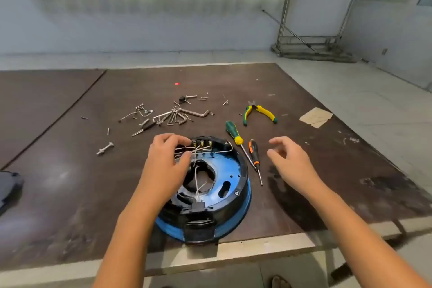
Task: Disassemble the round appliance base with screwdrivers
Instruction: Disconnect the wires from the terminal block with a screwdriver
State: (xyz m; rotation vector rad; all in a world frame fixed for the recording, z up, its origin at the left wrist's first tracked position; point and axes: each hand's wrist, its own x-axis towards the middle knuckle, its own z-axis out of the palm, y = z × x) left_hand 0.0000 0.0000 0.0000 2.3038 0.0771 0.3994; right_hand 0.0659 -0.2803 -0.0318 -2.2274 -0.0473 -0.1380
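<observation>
The round black and blue appliance base lies near the table's front edge, its inside exposed with white wires and a terminal block at its far rim. My left hand rests on the base's left side, fingers curled round wires next to the terminals. My right hand hovers to the right of the base, fingers loosely bent and holding nothing. Two screwdrivers lie between the base and my right hand: a green and yellow one and an orange and black one.
Green and yellow pliers lie further back on the dark table. Hex keys, bolts and several loose screws are scattered behind the base. A dark part sits at the left edge. A paper scrap lies right.
</observation>
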